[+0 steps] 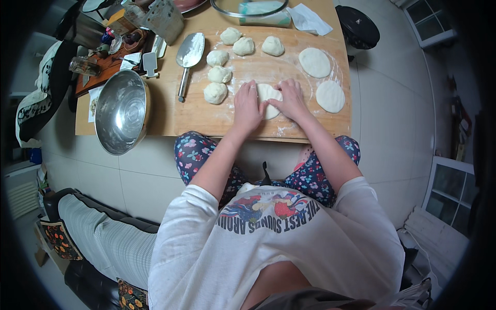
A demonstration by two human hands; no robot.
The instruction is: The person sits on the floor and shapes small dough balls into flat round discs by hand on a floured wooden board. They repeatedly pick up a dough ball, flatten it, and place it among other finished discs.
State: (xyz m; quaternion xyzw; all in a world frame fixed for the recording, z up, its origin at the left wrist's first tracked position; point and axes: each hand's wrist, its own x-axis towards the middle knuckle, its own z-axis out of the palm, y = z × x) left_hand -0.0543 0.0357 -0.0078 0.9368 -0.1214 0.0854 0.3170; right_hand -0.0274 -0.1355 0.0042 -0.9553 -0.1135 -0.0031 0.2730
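Note:
Both my hands are at a flattened piece of dough [270, 93] near the front of a floured wooden board [190, 120]. My left hand [248, 105] lies on its left side, with the thumb at the dough. From the right, my right hand [290, 99] touches it with thumb and fingers; both hands hide parts of its edge. Two flat dough rounds [314, 62] [330, 97] lie on the board's right side. Several dough balls [215, 93] sit at the left and back of the board. A metal scoop [192, 50] with flour rests at the board's left edge.
A large steel bowl [122, 112] stands at the table's left front edge, partly overhanging it. Behind the board are a glass bowl or lid with a clear rim [248, 14], a white tissue [310, 19] and a plastic container [164, 21]. A glass jar [85, 66] lies at the left.

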